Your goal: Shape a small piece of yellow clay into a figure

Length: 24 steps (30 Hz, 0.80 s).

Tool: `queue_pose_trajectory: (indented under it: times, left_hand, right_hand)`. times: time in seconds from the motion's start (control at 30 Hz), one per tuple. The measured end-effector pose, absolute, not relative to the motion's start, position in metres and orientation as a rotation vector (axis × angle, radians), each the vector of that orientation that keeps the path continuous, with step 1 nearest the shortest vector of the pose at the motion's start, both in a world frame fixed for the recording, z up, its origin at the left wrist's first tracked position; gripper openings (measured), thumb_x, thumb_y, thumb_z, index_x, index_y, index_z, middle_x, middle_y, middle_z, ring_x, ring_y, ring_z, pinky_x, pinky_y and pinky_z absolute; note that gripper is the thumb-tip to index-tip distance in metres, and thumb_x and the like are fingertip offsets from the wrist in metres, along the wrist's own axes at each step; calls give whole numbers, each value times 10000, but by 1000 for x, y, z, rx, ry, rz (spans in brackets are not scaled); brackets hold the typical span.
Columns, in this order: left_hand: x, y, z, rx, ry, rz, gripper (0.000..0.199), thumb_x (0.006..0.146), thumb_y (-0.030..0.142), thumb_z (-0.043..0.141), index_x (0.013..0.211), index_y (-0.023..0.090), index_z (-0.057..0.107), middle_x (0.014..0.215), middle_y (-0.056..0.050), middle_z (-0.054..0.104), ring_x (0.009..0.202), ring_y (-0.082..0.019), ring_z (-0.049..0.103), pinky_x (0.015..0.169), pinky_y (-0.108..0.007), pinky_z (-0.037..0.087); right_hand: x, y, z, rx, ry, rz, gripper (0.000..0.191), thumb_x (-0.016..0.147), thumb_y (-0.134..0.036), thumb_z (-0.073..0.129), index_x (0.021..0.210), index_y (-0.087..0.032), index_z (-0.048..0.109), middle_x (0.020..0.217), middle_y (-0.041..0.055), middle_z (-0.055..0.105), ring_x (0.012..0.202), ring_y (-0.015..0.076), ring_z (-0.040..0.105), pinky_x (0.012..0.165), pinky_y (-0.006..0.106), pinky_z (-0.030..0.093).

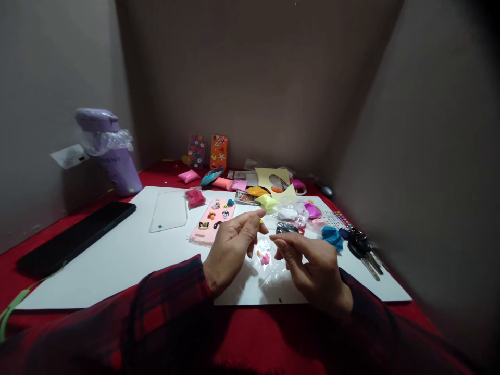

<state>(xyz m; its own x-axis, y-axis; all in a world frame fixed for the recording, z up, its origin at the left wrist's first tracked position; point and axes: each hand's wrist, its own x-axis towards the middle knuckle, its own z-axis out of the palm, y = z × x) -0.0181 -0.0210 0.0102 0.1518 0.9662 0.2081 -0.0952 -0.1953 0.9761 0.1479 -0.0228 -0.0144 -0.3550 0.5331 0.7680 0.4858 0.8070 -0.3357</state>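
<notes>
My left hand (234, 242) is closed in a pinch above the white board. Between its fingertips shows a small yellow piece (261, 222), too small to name. Facing it, my right hand (314, 263) also pinches thumb against forefinger; whatever it may hold is hidden. Below and between the hands lies a clear plastic bag (273, 273) with small pink and orange pieces (265, 258) on or in it. Just left of my left hand is a pink phone case (201, 229) decorated with several small charms, partly covered by that hand.
A clear case (169, 211) and a black phone (78, 234) lie to the left, near a purple tumbler (119, 166). Soft coloured packets (267, 202) crowd the board's back. Keys (365, 252) lie right. Two decorated cases (219, 151) lean at the back wall.
</notes>
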Motion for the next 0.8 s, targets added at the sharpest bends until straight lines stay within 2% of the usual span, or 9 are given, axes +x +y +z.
queue_pose_trajectory:
  times: [0.17, 0.37, 0.53, 0.63, 0.8]
  left_hand:
    - [-18, -17, 7, 1327, 881, 1278, 346, 828, 352, 527, 1091, 139, 596, 802, -28, 603, 511, -50, 428, 497, -203, 375]
    - [-14, -23, 13, 1177, 826, 1289, 161, 825, 296, 517, 839, 145, 569, 552, 52, 454, 372, -22, 320, 333, -136, 221]
    - [-13, -26, 16, 1157, 763, 1217, 217, 828, 339, 521, 701, 166, 490, 502, 77, 370, 353, -8, 259, 323, -112, 189]
    - [-12, -24, 13, 1153, 764, 1150, 212, 843, 357, 490, 735, 174, 486, 540, 67, 398, 361, -18, 283, 326, -126, 200]
    - [-14, -20, 7, 1230, 779, 1143, 343, 840, 495, 450, 890, 168, 543, 658, 29, 489, 455, -42, 415, 398, -155, 333]
  right_hand:
    - [147, -22, -14, -752, -2007, 58, 145, 898, -140, 481, 916, -141, 626, 687, 19, 641, 558, 114, 578, 529, 239, 417]
    - [149, -22, -13, -750, -2007, 58, 141, 896, -130, 486, 928, -140, 623, 716, 30, 652, 615, 125, 609, 554, 237, 431]
    - [150, -22, -14, -742, -2008, 59, 142, 898, -139, 484, 920, -144, 625, 704, 27, 649, 596, 119, 604, 544, 228, 427]
    - [149, -21, -15, -744, -2009, 56, 144, 900, -143, 481, 915, -146, 625, 689, 24, 646, 574, 117, 594, 532, 230, 422]
    - [148, -22, -14, -738, -2005, 49, 137, 897, -137, 485, 908, -153, 620, 662, 7, 632, 547, 110, 574, 523, 230, 410]
